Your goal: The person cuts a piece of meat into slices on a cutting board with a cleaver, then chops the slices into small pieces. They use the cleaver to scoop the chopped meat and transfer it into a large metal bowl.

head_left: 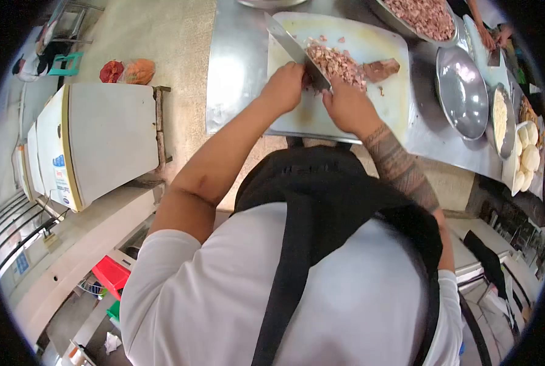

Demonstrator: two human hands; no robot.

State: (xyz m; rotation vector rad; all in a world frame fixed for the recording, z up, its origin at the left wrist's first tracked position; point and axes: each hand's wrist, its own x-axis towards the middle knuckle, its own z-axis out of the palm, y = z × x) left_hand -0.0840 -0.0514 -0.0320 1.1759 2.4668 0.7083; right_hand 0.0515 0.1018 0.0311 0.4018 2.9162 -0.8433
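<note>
A large knife [288, 39] lies slanted over the white cutting board [382, 46], its blade running from the upper left down to my hands. My right hand [349, 107] is closed at the blade's lower end, with the handle hidden inside it. Against the near side of the blade, my left hand [286, 85] has its fingers curled; what they hold, if anything, is hidden. Chopped pinkish meat [333, 61] is heaped beyond the blade and my right hand. A larger uncut piece of meat [382, 69] sits to the right of that heap.
A metal tray of chopped meat [422, 18] stands at the back right. Nearer are a steel bowl [461, 91], a bowl with pale shreds [500, 122] and a tray of pale round pieces [529, 157]. Another person's hands [489, 38] are at the far right. A white freezer [111, 134] stands left.
</note>
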